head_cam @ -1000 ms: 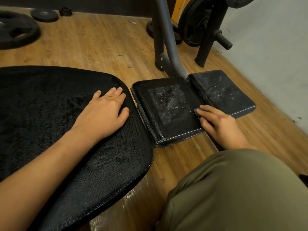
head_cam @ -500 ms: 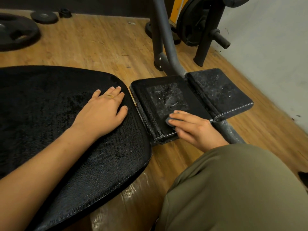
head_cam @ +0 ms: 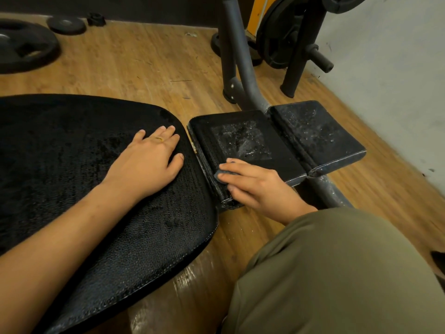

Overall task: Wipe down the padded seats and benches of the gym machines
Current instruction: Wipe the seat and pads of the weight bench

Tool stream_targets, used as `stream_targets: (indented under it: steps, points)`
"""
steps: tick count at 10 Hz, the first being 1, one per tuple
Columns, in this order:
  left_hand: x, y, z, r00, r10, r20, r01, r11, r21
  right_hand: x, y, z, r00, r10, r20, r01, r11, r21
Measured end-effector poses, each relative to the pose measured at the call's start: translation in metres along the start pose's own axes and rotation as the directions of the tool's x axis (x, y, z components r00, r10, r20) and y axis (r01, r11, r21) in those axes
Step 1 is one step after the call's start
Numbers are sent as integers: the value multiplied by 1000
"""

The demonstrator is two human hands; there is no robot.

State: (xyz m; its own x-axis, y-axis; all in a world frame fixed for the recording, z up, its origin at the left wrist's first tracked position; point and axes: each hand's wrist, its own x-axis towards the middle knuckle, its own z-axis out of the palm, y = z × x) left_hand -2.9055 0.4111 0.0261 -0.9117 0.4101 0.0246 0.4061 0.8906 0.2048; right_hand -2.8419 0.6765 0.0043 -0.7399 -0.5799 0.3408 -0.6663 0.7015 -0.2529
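Note:
A large black padded bench [head_cam: 72, 189] fills the left half of the view, and my left hand [head_cam: 147, 162] lies flat on it near its right end. Right of it sit two small black pads side by side, a near pad [head_cam: 243, 145] speckled with droplets and a far pad [head_cam: 317, 136]. My right hand [head_cam: 255, 186] presses a small dark grey cloth [head_cam: 222, 174] against the near pad's front left corner with straight fingers.
A grey steel frame post [head_cam: 238, 59] rises behind the pads, with a weight plate [head_cam: 281, 37] on a rack by the white wall. Loose weight plates [head_cam: 24, 51] lie on the wooden floor at the far left. My knee in olive trousers [head_cam: 337, 273] fills the lower right.
My right hand has slid the cloth leftward across the near pad, from the gap between the two pads to its front left corner. My left hand has stayed flat on the bench.

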Motion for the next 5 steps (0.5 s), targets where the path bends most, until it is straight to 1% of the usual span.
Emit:
stream_targets:
  steps: [1,2,3,4,5]
  points:
    - [0,0,0,1000,-1,1,1,1000,3,-1,2,-3,999,28,22,-28,999,24]
    - [0,-1,1,1000,-3,0,3,1000,-1,-17,17,-12,994,105,-11,-104,994,21]
    - [0,-1,1,1000,-2,0,2,1000,-7,-42,44,-27,972,215,-90,-217,976,-18]
    - [0,-1,1,1000,-3,4,3,1000,-3,-48,62,-39,923,361,-132,-372,925,-72]
    - [1,-1,1,1000,-2,1,2,1000,-8,-28,74,-39,886,451,-106,-462,879,-119]
